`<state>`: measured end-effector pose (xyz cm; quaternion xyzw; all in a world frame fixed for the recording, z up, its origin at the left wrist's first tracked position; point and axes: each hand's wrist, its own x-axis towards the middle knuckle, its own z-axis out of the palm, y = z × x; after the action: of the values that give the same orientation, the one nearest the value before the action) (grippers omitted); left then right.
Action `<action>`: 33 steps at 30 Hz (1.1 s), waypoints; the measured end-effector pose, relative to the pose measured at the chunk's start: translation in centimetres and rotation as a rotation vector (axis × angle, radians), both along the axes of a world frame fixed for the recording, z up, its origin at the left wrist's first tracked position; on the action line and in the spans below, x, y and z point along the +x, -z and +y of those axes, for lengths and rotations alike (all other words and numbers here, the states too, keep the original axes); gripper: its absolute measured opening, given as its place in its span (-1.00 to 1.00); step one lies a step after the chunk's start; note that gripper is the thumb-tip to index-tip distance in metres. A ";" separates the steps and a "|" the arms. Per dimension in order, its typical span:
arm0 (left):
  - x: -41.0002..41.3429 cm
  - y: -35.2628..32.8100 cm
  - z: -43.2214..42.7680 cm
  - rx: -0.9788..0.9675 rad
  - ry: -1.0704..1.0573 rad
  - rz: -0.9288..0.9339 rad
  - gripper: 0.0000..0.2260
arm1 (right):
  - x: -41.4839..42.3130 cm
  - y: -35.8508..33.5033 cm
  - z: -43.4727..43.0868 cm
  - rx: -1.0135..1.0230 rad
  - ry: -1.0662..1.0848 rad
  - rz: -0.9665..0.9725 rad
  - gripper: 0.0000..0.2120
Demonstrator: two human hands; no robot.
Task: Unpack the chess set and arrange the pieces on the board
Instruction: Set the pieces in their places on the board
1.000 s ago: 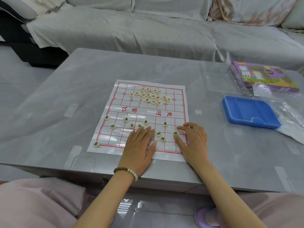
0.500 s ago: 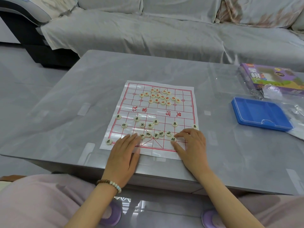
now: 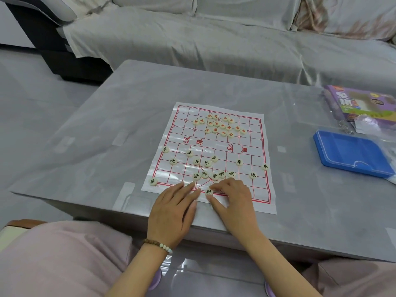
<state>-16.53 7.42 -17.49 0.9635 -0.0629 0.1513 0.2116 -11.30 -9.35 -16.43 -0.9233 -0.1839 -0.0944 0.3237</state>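
Pinches the black general (image 3: pixel 209 192) in right hand (image 3: pixel 233 202) fingers, now slid down onto the board (image 3: pixel 260 198) near edge line: back row begun. Presses left hand (image 3: pixel 173 213) flat, fingers straight, just left. Leaves 5 pieces (image 3: pixel 214 176) bunched just beyond; free row either side, surface (image 3: pixel 128 116) lip close behind.

Head-worn view, close, angled down onto table (image 3: pixel 128 129)

Grey table (image 3: pixel 128 116) w/ glossy top; covered sofa (image 3: pixel 192 39) behind; patterned cushion (image 3: pixel 342 16) far right
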 end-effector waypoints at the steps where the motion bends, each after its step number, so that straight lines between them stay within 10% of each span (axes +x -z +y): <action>1: 0.0 0.0 0.0 -0.003 -0.004 -0.006 -0.58 | 0.0 0.0 0.0 -0.003 0.001 0.003 -0.71; 33: -0.1 0.2 0.2 -0.008 -0.001 -0.011 -0.61 | 4.4 -3.2 -1.2 -0.161 -0.040 0.056 -0.77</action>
<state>-16.60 7.57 -17.72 0.9619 -0.0630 0.1567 0.2149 -6.92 -10.58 -13.26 -0.9447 -0.2001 -0.0469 0.2555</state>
